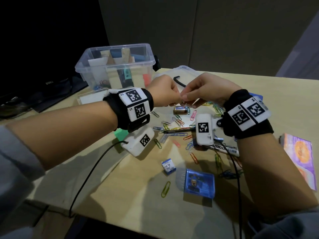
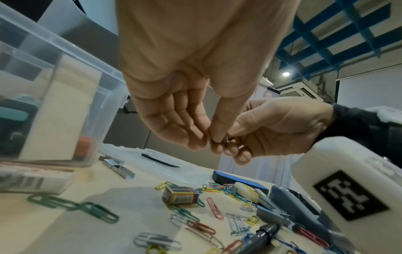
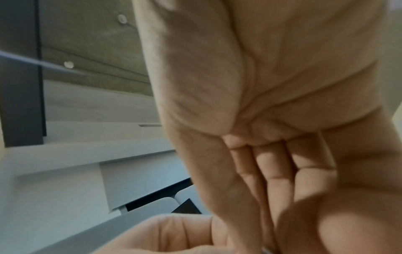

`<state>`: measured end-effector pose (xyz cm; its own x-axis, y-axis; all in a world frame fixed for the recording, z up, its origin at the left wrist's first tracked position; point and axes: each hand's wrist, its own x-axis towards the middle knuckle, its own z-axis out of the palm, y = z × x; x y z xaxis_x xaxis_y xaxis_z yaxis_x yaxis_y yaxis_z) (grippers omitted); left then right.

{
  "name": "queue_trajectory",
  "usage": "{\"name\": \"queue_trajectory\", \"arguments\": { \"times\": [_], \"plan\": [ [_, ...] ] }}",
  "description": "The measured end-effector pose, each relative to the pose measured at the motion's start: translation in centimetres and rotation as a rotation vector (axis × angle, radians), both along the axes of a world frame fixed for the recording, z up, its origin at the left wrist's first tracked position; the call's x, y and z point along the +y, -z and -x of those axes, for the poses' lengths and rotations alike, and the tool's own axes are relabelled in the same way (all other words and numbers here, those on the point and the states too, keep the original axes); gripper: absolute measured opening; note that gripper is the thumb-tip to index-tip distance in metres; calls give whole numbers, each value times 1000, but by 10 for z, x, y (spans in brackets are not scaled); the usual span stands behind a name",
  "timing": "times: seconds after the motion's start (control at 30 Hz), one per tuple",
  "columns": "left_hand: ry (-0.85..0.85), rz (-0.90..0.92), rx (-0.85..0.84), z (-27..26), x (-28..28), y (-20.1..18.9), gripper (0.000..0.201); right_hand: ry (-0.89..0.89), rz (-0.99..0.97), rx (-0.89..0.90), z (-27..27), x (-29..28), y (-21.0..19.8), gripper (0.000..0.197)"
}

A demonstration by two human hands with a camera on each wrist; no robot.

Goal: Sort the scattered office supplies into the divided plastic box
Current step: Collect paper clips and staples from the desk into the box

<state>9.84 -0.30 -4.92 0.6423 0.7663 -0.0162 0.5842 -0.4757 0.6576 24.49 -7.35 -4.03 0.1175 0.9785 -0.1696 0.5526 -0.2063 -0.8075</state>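
Both hands meet above the counter (image 1: 138, 213), left hand (image 1: 162, 90) and right hand (image 1: 207, 91) pinching one small clip (image 2: 222, 140) together; the divided box (image 1: 114, 66) sits ahead-left, nearer the left hand.

monitor (image 1: 46, 81) far left | wooden table (image 1: 138, 200) | blue ceiling grid (image 2: 339, 34)

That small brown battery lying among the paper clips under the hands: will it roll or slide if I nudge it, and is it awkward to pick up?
The battery looks boxy and lies on a flat side, so it would probably slide, not roll. It seems dense for its size, likely stiff and easy to pinch. Paper clips touch its edges, so a push may drag some along.
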Motion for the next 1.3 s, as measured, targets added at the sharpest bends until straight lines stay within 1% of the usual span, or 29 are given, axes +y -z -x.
{"name": "queue_trajectory", "arguments": {
  "times": [0.07, 0.1, 0.13, 0.2, 0.27, 0.33, 0.4, 0.47, 0.57, 0.67, 0.7, 0.73, 0.8, 0.87, 0.9, 0.97, 1.03, 1.1, 1.2, 1.23, 1.3],
  "plan": [
    [-14, -29, -38, 8, -1, 0, 12, 17, -7, 68, 7, 1, 0, 9],
    [-10, -51, -15, 13, -1, 0, 14, 29, -10, 83, 10, 1, 1, 9],
    [15, -81, 63, 17, -1, 0, 15, 49, -17, 74, 12, 2, 1, 9],
    [106, -119, 337, 26, -4, 0, 19, 101, -40, -23, 15, 5, 3, 8],
    [191, -113, 573, 29, -13, 7, 33, 143, -60, -133, 16, 7, 4, 7],
    [209, -114, 668, 30, -22, 17, 42, 150, -53, -177, 18, 9, 5, 7],
    [207, -157, 684, 28, -28, 25, 44, 141, -44, -190, 19, 9, 7, 8],
    [206, -172, 662, 28, -30, 29, 38, 141, -40, -215, 19, 10, 8, 9],
    [213, -131, 611, 31, -29, 28, 33, 140, -56, -237, 15, 11, 10, 10],
    [174, -132, 515, 35, -25, 23, 23, 98, -62, -196, 14, 10, 9, 9],
    [142, -114, 449, 37, -22, 21, 20, 74, -66, -165, 15, 9, 8, 9],
    [100, -54, 357, 39, -18, 19, 18, 47, -73, -132, 16, 8, 8, 10],
    [2, 143, 128, 43, -10, 18, 19, -6, -89, -89, 19, 7, 7, 11],
    [-74, 314, -77, 46, -5, 18, 23, -51, -106, -92, 23, 7, 7, 11],
    [-103, 377, -154, 47, -2, 17, 23, -65, -117, -97, 25, 8, 8, 12],
    [-151, 448, -240, 50, 4, 15, 21, -69, -137, -128, 28, 11, 10, 12],
    [-185, 463, -260, 53, 8, 13, 19, -60, -134, -235, 28, 14, 13, 13],
    [-198, 436, -229, 57, 11, 10, 21, -55, -83, -339, 27, 15, 17, 14],
    [-176, 415, -164, 67, 17, 5, 22, -91, 22, -357, 30, 19, 16, 12],
    [-170, 411, -159, 70, 19, 3, 23, -94, 36, -385, 33, 23, 14, 12],
    [-169, 393, -178, 75, 24, -1, 26, -86, 63, -497, 36, 41, 9, 11]
  ]
}}
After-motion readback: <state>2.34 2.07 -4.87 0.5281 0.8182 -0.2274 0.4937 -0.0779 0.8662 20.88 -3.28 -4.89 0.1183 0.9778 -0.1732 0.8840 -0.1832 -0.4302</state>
